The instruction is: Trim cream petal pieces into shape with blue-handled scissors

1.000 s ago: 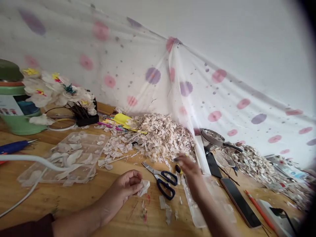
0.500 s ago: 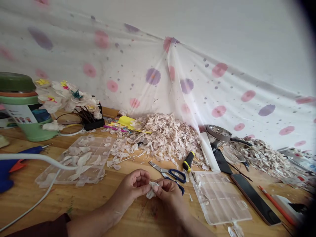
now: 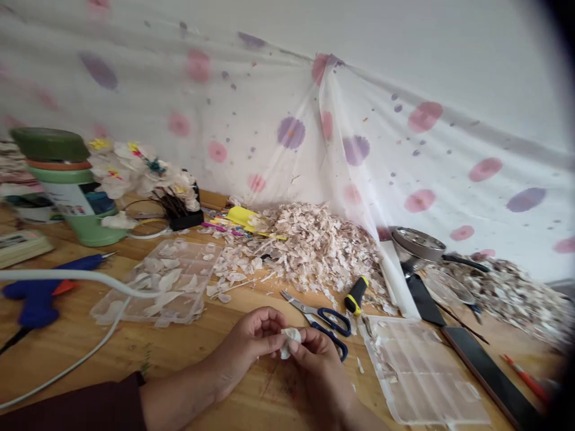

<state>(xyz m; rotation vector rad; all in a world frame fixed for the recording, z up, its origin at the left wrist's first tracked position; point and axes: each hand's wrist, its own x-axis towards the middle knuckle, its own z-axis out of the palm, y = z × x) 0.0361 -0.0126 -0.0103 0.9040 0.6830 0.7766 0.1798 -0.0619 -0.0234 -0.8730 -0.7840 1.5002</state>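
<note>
Between my two hands is a small, thin, whitish petal point(image 3: 290, 342), slightly curled. My left hand point(image 3: 258, 335) pinches its left side between thumb and fingers. From the right, my right hand point(image 3: 318, 354) grips it with thumb and fingertips. Both hands are low over the wooden table. Just behind my right hand lie scissors with dark blue handles point(image 3: 335, 323), blades pointing away to the left. A clear compartment tray point(image 3: 197, 299) holding loose petals is to the left of my left hand. A second clear tray point(image 3: 426, 371) lies to the right.
A large heap of pale petals point(image 3: 318, 245) fills the back middle. A blue glue gun point(image 3: 38, 293) and a white cable point(image 3: 90, 275) are on the left, near a green container point(image 3: 96, 224) and pale flowers point(image 3: 148, 170). A yellow-black handled tool point(image 3: 356, 294) and a phone point(image 3: 489, 377) lie right.
The view has swung slightly left, so the scene sits farther right. Both hands keep hold of the petal, which is turned a little and shows more of its face.
</note>
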